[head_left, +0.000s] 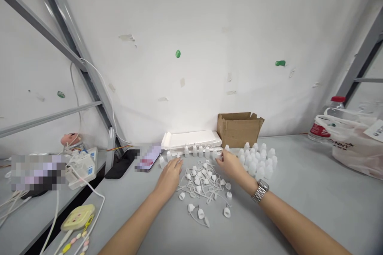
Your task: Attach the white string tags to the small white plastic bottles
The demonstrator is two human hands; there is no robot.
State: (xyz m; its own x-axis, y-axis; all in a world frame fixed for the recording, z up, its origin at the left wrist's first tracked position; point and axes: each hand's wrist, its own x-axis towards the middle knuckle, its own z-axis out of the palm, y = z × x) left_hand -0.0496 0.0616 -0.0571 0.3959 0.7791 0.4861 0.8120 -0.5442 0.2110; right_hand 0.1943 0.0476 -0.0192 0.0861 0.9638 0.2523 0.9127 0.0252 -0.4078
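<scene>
My left hand (170, 175) reaches over the grey table toward a row of small white bottles (194, 151) standing in front of a white foam tray (191, 140); its fingers are curled near one bottle, and what they hold is too small to make out. My right hand (231, 164), with a metal watch (259, 190) on the wrist, reaches to the right end of that row, fingers pinched at a bottle. Between my hands lies a heap of white caps with tethers (205, 185). A cluster of white bottles (257, 159) stands to the right.
An open cardboard box (239, 128) stands against the white wall. A plastic bag (356, 143) and a water bottle (324, 121) sit at the far right. Left are a phone (148, 157), cables, a power strip (78, 216) and a gap between tables.
</scene>
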